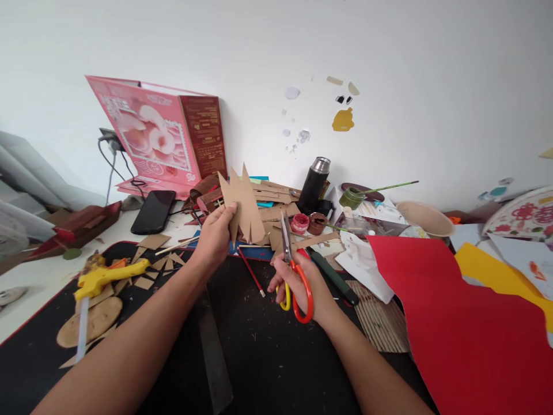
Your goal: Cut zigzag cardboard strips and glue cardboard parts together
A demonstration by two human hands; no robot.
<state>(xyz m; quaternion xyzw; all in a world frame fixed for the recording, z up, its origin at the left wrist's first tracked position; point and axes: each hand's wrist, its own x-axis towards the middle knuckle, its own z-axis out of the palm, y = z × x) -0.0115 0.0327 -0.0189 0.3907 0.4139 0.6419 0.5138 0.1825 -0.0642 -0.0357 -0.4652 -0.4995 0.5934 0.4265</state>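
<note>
- Left grip (216,230) pinches the spiked cardboard piece (247,202), held up above the worktop (38,276); its slender points would likely bend if squeezed harder.
- Right grip (318,282) is wrapped around the scissors (287,241), blade tips upward; a careless swing could nick the left one.
- Red jar (300,223) stands near the blades; a sideways knock could tip it.

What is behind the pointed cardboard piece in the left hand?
Past the right edge of the pointed cardboard piece, brown cardboard strips and teal patches show; whatever lies directly behind is covered.
</note>
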